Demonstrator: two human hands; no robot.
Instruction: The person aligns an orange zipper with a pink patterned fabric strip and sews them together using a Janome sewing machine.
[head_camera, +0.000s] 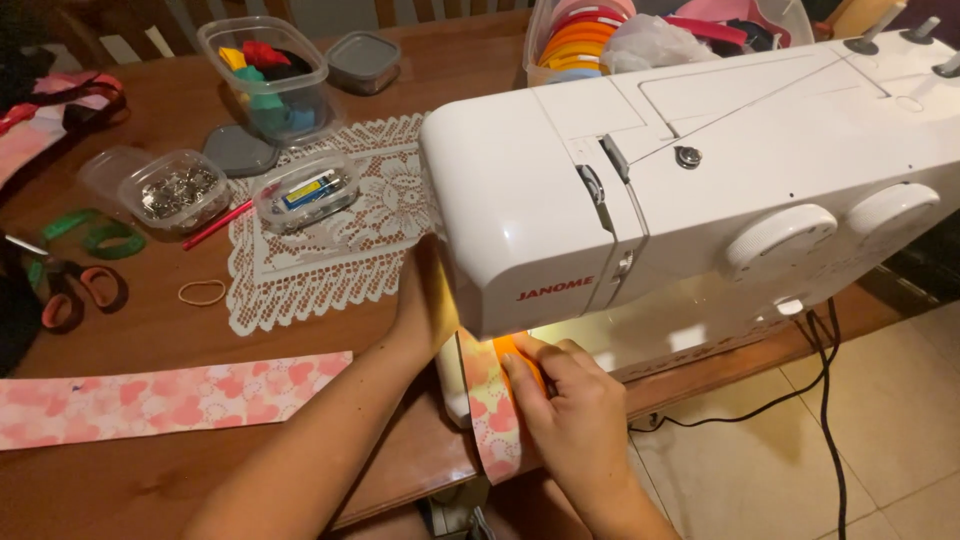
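Right hand (570, 400), nearest the viewer, presses a pink heart-print fabric strip (492, 415) flat under the white sewing machine (690, 170), fingers together, while the left hand (425, 300), grip hidden behind it, steadies; fingertips are best kept off the needle.

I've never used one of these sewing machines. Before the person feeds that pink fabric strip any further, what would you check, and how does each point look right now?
1. Pink fabric strip lies flat under the sewing machine head: ok.
2. Right hand presses on the strip: ok.
3. Left hand steadies the fabric behind: cannot tell, partly hidden.
4. Fingers clear of the needle: cannot tell, needle hidden.
5. Work light on: ok.
6. Black power cord clear of the hands: ok.
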